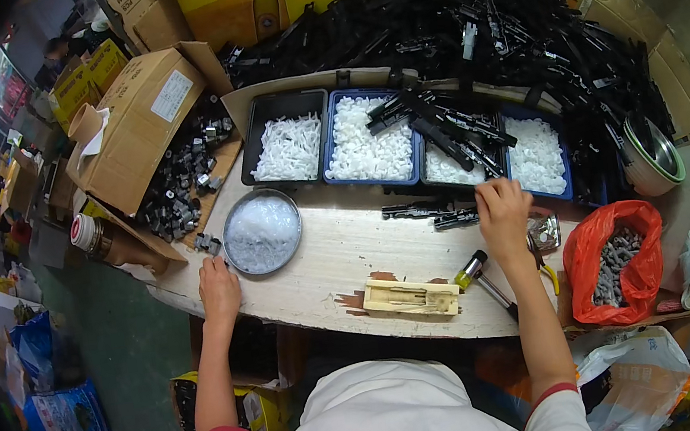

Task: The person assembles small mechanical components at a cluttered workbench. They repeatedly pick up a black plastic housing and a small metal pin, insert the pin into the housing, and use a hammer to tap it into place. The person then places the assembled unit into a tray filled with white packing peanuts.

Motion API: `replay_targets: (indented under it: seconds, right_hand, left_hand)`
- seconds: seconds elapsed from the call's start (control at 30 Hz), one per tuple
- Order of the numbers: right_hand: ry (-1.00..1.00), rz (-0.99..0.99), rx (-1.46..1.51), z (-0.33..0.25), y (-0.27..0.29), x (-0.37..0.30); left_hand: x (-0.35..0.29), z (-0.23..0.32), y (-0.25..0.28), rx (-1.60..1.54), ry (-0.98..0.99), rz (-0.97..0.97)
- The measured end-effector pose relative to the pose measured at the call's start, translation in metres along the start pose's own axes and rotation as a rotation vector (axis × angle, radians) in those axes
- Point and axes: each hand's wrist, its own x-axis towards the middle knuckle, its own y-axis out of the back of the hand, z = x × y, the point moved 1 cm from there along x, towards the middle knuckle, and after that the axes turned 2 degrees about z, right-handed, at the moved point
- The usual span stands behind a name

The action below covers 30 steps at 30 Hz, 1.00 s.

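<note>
While both forearms reach forward across the near edge of the worktop (340, 247), the left hand (220, 293) sits at the left, fingers drawn together, tips beside a small metal block (207, 243); cannot tell whether it grips anything. The right hand (504, 212) is farther out, fingers bent down at the right end of the black strips (455, 220); its hold is likewise hidden. The strips lie just near of the white-filled trays (371, 182). Open room: bare surface between the round dish (268, 270), left, and the cream block (411, 298), close to the curved near edge. Right of the right forearm, space narrows at the pliers (552, 277) and red bag (578, 272).
</note>
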Motion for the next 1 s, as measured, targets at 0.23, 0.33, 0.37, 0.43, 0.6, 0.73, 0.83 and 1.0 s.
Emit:
replay_targets:
  seconds: [0.23,0.33,0.37,0.43,0.6,0.73,0.83,1.0]
  right_hand:
    - [-0.046,-0.14,-0.128,-0.023,-0.063,0.083]
    - [-0.034,-0.164,-0.112,-0.021,-0.065,0.089]
    - [-0.026,-0.108,-0.047,-0.022,-0.058,0.088]
    - [-0.024,-0.115,0.142,-0.023,-0.04,0.083]
    - [0.025,-0.28,0.495,-0.043,-0.003,0.039]
    - [0.164,-0.476,0.301,-0.079,0.031,-0.029]
    - [0.182,-0.556,0.201,-0.098,0.033,-0.07]
    - [0.289,-0.551,0.11,-0.124,0.023,-0.092]
  left_hand:
    - [-0.009,-0.033,0.002,-0.961,0.431,-0.068]
    - [-0.024,0.002,0.035,-1.323,0.617,-0.133]
    - [-0.03,0.008,0.041,-1.41,0.602,-0.191]
    - [-0.038,0.036,0.05,-1.508,0.582,-0.29]
    - [-0.049,0.104,0.037,-1.656,0.487,-0.563]
    - [-0.05,0.132,0.017,-1.543,0.311,-0.607]
    - [-0.05,0.135,0.016,-1.585,0.387,-0.681]
    - [-0.045,0.141,0.028,-1.762,0.535,-0.671]
